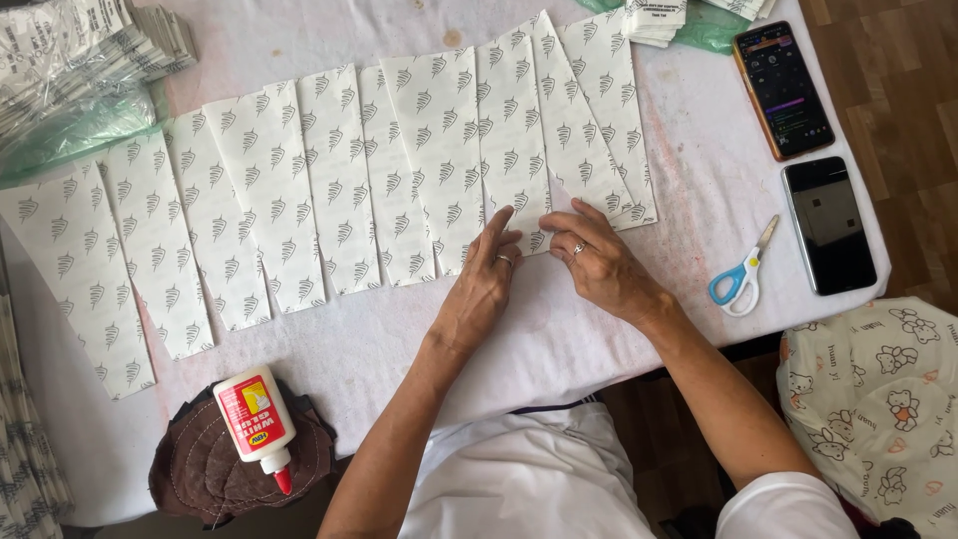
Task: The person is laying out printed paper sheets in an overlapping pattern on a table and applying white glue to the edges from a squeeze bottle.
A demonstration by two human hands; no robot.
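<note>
Left hand (484, 284) fingers flat, pressed together on the lower end of a leaf-printed paper strip (514, 130). Right hand (599, 262) fingertips pinch the same strip's folded bottom corner. Strip lies in an overlapping row on the white table cloth (699, 170). Glue bottle (254, 414) near left; blue scissors (740, 274), two phones (808, 150) right.

Rings on both hands (479, 289), seemingly white clothing

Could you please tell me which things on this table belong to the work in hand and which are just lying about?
In use: left hand, right hand, paper strips, glue bottle.
Lying about: scissors, two phones, plastic packets, printed cloth.
</note>
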